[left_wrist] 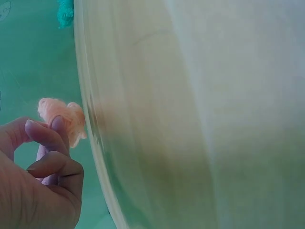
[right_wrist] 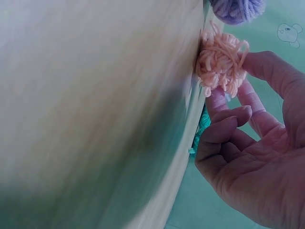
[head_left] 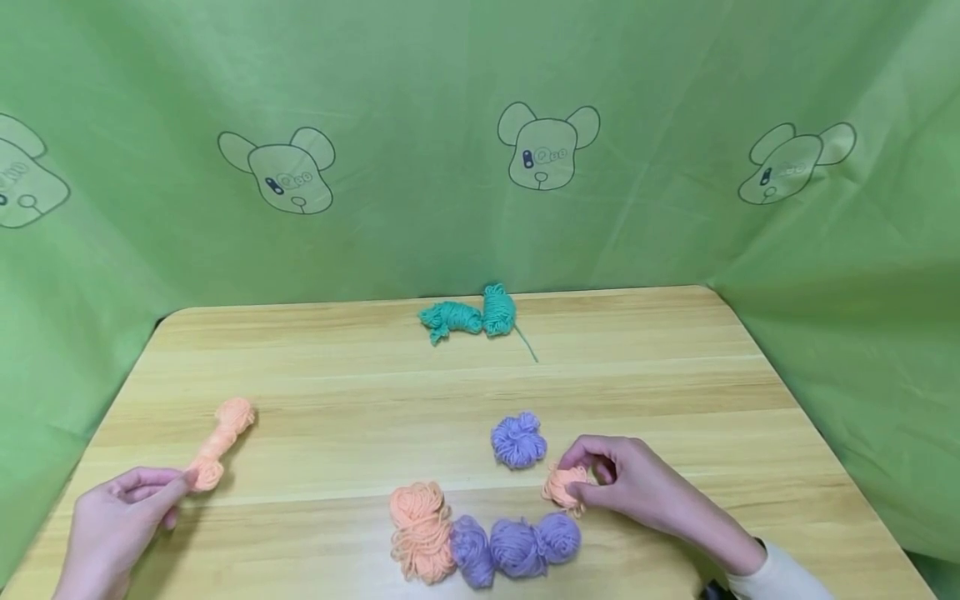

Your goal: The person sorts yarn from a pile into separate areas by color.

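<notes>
At the table's left side my left hand (head_left: pixel 123 521) pinches the near end of a long peach yarn skein (head_left: pixel 219 442), which is narrow in the middle. The same peach yarn (left_wrist: pixel 64 117) shows end-on at the fingertips in the left wrist view. My right hand (head_left: pixel 633 487) holds a small peach yarn bundle (head_left: pixel 562 487) between thumb and fingers, right of centre. In the right wrist view that bundle (right_wrist: pixel 221 64) appears looped and loose. Just beyond it lies a round purple yarn bundle (head_left: pixel 519 440).
Near the front, a peach skein (head_left: pixel 422 532), a purple skein (head_left: pixel 472 552) and a purple two-lobed skein (head_left: pixel 516 548) form a row. Two teal skeins (head_left: pixel 498 310) lie at the wooden table's (head_left: pixel 337 358) back edge, one trailing a loose strand. A green curtain (head_left: pixel 420 208) surrounds the table.
</notes>
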Tool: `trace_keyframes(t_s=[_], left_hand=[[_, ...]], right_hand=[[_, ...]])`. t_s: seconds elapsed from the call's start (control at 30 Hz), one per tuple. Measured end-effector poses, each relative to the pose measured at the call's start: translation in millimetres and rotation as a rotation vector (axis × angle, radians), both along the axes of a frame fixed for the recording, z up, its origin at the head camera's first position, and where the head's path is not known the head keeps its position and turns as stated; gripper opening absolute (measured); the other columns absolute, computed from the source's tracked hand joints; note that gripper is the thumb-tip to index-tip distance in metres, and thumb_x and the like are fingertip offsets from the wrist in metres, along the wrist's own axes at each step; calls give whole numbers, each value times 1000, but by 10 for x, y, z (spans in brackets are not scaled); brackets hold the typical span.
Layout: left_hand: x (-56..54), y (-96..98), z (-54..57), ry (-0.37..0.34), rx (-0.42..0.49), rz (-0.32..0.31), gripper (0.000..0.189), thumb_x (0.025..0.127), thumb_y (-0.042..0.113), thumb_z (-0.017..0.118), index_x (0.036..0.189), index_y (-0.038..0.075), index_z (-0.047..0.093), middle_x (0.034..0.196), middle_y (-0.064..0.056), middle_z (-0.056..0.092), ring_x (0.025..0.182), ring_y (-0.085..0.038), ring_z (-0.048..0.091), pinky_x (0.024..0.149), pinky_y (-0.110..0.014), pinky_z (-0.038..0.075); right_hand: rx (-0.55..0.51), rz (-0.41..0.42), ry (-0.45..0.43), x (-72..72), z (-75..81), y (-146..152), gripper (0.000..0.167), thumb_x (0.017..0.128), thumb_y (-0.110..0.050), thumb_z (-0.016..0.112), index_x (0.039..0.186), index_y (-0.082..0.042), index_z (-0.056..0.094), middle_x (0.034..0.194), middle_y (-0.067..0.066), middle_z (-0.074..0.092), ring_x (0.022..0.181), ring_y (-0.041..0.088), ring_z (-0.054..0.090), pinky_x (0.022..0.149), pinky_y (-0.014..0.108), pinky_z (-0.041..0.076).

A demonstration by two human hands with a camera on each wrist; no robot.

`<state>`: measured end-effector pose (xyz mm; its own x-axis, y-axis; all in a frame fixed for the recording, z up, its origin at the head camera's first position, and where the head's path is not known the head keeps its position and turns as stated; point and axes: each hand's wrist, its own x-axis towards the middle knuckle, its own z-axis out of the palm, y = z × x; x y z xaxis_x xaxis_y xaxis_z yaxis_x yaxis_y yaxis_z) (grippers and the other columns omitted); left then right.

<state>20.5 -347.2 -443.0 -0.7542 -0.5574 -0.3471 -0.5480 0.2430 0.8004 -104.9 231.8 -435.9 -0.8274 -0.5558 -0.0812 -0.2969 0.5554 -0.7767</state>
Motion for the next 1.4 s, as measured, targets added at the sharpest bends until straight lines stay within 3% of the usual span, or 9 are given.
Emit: trace_keyframes(t_s=[0.43, 0.57, 0.8, 0.9, 1.23, 1.4], left_hand=[[55, -64, 8, 61, 4, -12, 15, 99, 26, 85, 87, 17, 81, 77, 7, 77, 61, -13, 65, 62, -27, 49], [92, -107, -13, 57, -1, -4, 17, 98, 30, 85, 86, 19, 81, 72, 2, 75, 61, -15, 66, 65, -29, 46], [136, -184, -63, 27, -3, -44, 21, 100, 36, 83, 91, 17, 80, 72, -4, 73, 65, -17, 66, 82, -31, 36], [143, -185, -75, 27, 4, -45, 21, 100, 35, 82, 91, 17, 80, 72, -3, 74, 64, -17, 66, 83, -31, 34], [142, -153, -37, -10, 20, -45, 21, 100, 37, 82, 90, 20, 79, 70, -2, 72, 62, -15, 61, 68, -31, 45], [148, -155, -45, -17, 40, -79, 21, 101, 33, 81, 91, 15, 78, 81, 8, 79, 59, -13, 59, 60, -31, 47]], right_hand=[[15, 5, -7, -9, 16, -14, 22, 88, -16, 90, 103, -26, 77, 71, -8, 49, 65, 8, 46, 57, 26, 40], [18, 4, 0, -14, 11, -13, 22, 88, -16, 90, 103, -26, 77, 71, -8, 49, 65, 8, 46, 57, 26, 40], [33, 0, 6, -5, -3, 0, 21, 88, -17, 89, 102, -27, 77, 70, -8, 50, 64, 7, 46, 56, 26, 41], [22, 4, 11, -11, -5, -3, 21, 88, -17, 90, 102, -27, 77, 70, -8, 50, 64, 7, 46, 56, 26, 41], [11, 14, 8, -19, 1, -10, 21, 88, -18, 90, 104, -26, 77, 71, -8, 49, 65, 7, 46, 57, 26, 40], [4, 13, 6, -12, 7, -3, 21, 89, -18, 90, 104, -25, 77, 71, -8, 49, 65, 7, 46, 57, 26, 40]])
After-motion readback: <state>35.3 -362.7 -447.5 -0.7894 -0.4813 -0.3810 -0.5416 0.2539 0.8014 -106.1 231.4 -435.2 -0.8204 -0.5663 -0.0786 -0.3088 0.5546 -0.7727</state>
